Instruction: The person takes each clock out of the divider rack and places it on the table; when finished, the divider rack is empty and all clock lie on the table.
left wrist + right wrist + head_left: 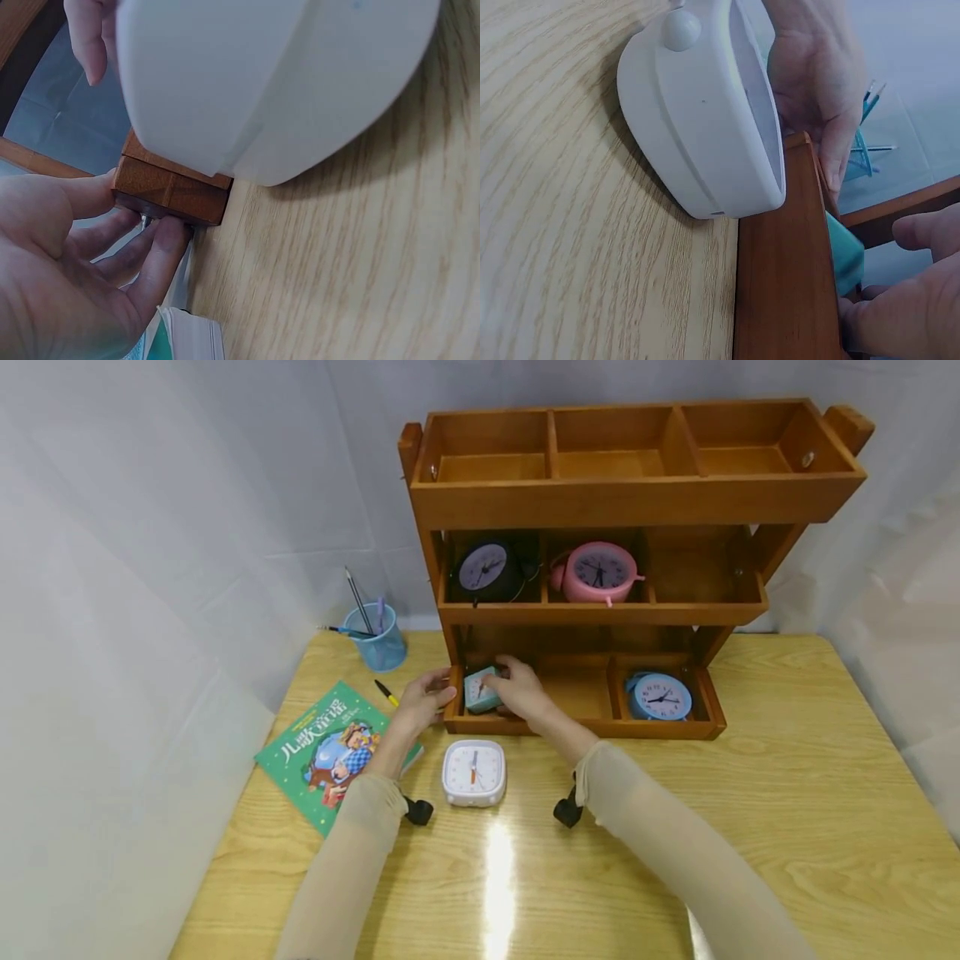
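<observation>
A small teal clock [481, 690] with a pale square face sits tilted in the left part of the bottom tray of a brown wooden shelf [585, 727]. My right hand [520, 689] holds it at its right side, thumb over the face edge; the right wrist view shows only part of the teal body [844, 255]. At the tray's left front corner, my left hand [425, 700] grips the wood, thumb on one side and fingers on the other, as the left wrist view shows. A white clock [474, 774] stands on the table just in front of the tray.
The middle tier holds a black clock [486, 572] and a pink clock [600, 572]; a blue clock [661, 697] sits at the bottom right. On the left are a green book [330, 760], a yellow-and-black pen [387, 693] and a blue pen cup [382, 647].
</observation>
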The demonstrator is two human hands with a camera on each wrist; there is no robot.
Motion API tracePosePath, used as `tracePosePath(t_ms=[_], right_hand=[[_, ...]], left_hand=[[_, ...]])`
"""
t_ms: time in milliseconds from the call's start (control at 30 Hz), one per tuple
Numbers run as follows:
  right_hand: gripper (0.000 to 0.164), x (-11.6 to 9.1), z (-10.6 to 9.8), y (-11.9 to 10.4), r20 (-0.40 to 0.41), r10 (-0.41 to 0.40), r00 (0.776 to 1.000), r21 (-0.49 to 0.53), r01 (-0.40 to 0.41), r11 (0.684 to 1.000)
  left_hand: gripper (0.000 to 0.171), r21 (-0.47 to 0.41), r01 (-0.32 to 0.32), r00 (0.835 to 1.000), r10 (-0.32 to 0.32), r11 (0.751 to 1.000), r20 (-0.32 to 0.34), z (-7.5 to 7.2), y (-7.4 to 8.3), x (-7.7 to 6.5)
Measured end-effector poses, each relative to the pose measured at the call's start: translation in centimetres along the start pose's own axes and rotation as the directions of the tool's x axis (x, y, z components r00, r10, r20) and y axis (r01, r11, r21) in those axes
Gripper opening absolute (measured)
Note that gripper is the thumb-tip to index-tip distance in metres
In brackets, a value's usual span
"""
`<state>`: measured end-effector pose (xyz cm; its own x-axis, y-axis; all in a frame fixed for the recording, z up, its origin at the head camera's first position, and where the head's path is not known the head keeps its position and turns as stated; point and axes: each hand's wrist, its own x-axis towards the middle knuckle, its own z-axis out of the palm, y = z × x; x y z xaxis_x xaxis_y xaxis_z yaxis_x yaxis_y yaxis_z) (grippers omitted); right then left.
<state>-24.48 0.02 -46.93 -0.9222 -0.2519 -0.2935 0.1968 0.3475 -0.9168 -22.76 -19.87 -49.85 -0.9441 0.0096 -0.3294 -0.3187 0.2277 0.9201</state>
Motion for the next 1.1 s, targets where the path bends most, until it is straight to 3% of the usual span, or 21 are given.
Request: tracePosePath(t_ms=[167, 600, 1100], right_hand=[[0.061, 0.12, -0.06, -0.24, 0.028, 0.044, 0.999, 0.115, -0.047, 0.992], [0.058, 0.59, -0.03, 0.08, 0.057, 0.064, 0.996, 0.145, -0.072, 0.987], [0.053, 0.91, -0.11, 0.46, 0.162, 0.057, 0.985, 0.216, -0.092, 0.972]], left_hand=[[0.054, 0.006, -0.005, 1.000, 0.005, 1.000, 0.001, -0.05, 0.01, -0.02], [0.054, -0.013, -0.016, 1.000, 0.016, 1.000, -0.007, 0.10, -0.04, 0.05], [0.053, -0.019, -0.015, 1.000, 0.015, 1.000, -0.003, 0.06, -0.21, 0.05]])
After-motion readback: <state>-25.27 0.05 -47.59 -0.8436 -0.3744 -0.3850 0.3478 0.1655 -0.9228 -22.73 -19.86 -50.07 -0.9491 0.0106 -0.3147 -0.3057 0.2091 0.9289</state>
